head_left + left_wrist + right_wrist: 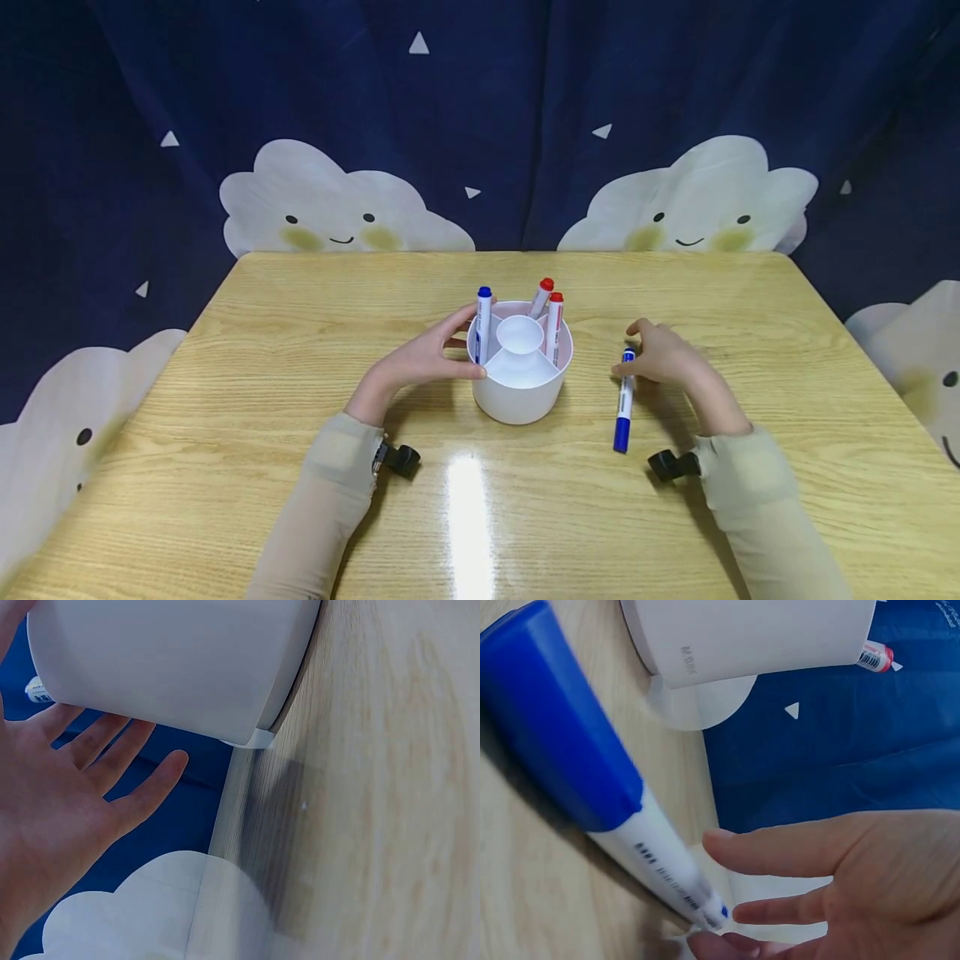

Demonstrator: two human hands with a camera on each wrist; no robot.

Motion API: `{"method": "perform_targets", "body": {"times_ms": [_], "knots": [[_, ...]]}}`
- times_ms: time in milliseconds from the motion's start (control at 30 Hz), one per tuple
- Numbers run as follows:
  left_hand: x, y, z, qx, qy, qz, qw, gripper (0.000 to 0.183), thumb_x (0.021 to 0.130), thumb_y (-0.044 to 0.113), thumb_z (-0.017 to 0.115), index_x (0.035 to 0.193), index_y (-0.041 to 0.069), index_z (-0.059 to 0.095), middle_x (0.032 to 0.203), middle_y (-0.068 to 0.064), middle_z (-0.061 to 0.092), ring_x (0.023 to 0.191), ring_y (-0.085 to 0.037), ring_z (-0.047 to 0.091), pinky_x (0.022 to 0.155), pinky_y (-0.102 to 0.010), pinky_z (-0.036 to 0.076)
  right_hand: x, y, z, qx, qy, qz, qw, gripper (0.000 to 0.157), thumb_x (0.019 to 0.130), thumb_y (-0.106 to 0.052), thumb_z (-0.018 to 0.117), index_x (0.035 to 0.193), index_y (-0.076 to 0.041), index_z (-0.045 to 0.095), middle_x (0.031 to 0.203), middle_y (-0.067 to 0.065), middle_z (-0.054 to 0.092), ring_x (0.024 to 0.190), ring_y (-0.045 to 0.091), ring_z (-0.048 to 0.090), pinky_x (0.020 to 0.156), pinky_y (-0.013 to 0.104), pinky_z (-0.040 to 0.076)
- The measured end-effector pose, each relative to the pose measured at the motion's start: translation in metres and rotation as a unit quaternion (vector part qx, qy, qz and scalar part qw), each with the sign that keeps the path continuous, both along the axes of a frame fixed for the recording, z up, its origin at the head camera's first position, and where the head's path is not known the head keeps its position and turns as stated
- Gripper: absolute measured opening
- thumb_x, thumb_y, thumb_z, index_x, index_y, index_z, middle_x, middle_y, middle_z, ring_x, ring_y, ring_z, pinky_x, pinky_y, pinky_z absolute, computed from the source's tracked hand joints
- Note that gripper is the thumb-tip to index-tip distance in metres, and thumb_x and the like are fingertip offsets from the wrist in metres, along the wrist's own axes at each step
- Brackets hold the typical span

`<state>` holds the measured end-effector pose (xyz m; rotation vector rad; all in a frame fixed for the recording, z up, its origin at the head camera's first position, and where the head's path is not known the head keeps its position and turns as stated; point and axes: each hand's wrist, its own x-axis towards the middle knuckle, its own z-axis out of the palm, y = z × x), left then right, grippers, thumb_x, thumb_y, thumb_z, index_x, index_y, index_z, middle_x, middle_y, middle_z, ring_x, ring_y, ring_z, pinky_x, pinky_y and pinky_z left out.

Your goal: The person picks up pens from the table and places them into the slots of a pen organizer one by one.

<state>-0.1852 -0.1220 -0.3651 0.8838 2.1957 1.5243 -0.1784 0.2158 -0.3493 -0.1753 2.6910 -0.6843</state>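
Observation:
A white round pen holder (517, 400) with several compartments stands on the table. Upright in its left compartment is a blue-capped marker (483, 325); two red-capped markers, one leaning (542, 298) and one nearer (554, 329), stand at the back and right. My left hand (423, 357) holds the holder's left side, thumb at the front rim and fingers spread along the far side. To the right, another blue marker (624, 400) lies with its cap toward me. Around its far end is my right hand (666, 357); in the right wrist view the thumb (780, 844) stands apart from the barrel.
The light wooden table (300, 308) reaches back to a dark blue curtain (480, 100) printed with clouds and triangles. Black wrist cameras, left (401, 460) and right (667, 465), hang at the sleeve cuffs. Light glares off the table front (470, 525).

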Motion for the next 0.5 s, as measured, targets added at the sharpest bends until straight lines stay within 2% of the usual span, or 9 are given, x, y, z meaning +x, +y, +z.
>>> {"method": "perform_targets", "body": {"times_ms": [100,333,500], "knots": [[0.0003,-0.0003,0.0005,0.000,0.000,0.000,1.0000,0.089,0.074,0.029,0.075,0.144,0.032,0.021,0.142,0.006,0.033,0.123,-0.020,0.038,0.100,-0.039,0.036,-0.0012,0.0011,-0.0042,-0.031,-0.026,0.000,0.999,0.067,0.080,-0.017,0.066,0.127,0.015,0.030,0.072,0.012,0.056,0.057,0.017,0.056,0.056,0.030,0.050],[0.0000,-0.0001,0.0011,0.005,0.003,-0.001,1.0000,0.090,0.074,0.025,0.074,0.146,0.022,0.020,0.141,0.003,0.035,0.122,-0.024,0.039,0.101,-0.041,0.036,-0.0024,0.0007,-0.0093,-0.066,-0.039,-0.017,0.997,0.054,0.079,-0.010,0.065,0.118,0.015,0.037,0.075,0.013,0.058,0.058,0.015,0.060,0.057,0.030,0.054],[0.0004,-0.0003,0.0006,0.007,0.001,-0.002,1.0000,0.090,0.074,0.027,0.075,0.145,0.025,0.020,0.142,0.003,0.034,0.123,-0.026,0.038,0.101,-0.041,0.036,-0.0020,0.0006,-0.0098,-0.074,-0.037,-0.024,0.996,0.049,0.079,-0.008,0.065,0.115,0.013,0.040,0.078,0.014,0.057,0.059,0.016,0.059,0.058,0.030,0.054]]}}
